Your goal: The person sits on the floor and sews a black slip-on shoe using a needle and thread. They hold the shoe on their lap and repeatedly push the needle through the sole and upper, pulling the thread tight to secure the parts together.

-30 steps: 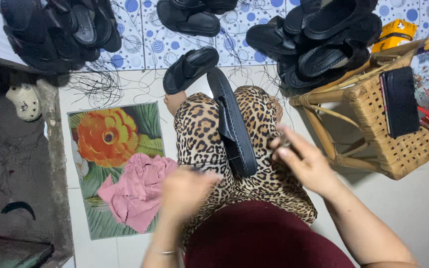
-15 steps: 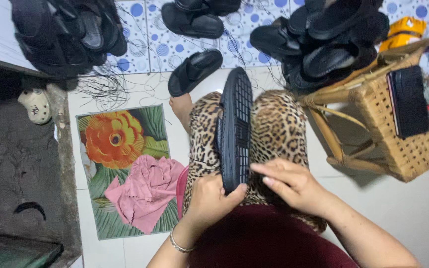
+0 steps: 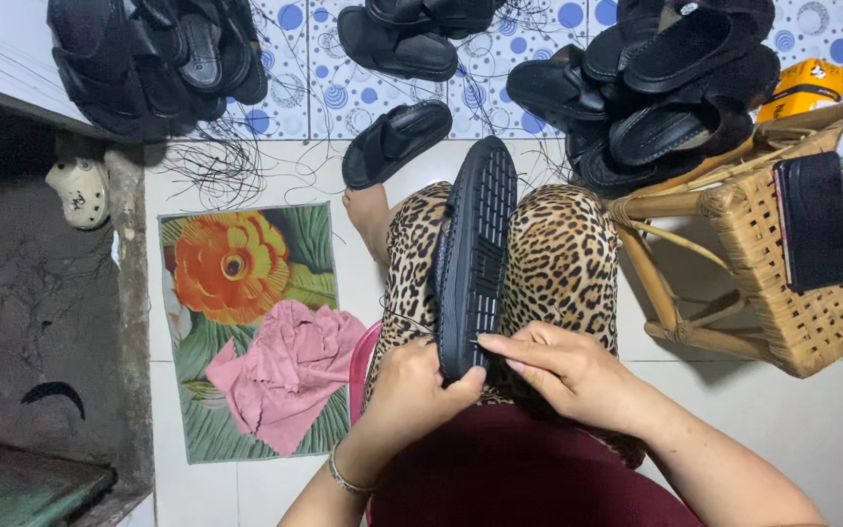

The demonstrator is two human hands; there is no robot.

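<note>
A black sandal (image 3: 475,254) lies sole-up along my lap, its ridged tread facing me and its toe pointing away. My left hand (image 3: 412,385) grips the near end of the sandal from below and the left. My right hand (image 3: 563,366) rests at the same end, with fingertips pinching at the sole's edge. I cannot tell whether something small is between those fingers. My legs are in leopard-print trousers (image 3: 558,254).
Piles of black sandals lie at the top left (image 3: 148,59) and top right (image 3: 665,88), one loose sandal (image 3: 397,141) by my foot. A wicker stool (image 3: 782,263) with a black wallet stands to the right. A flower mat (image 3: 246,322) with a pink cloth (image 3: 285,371) lies left.
The sandal has turned from strap-side-up to sole-up on my lap. Both hands have come together at its near end; my right hand moved in from the right.
</note>
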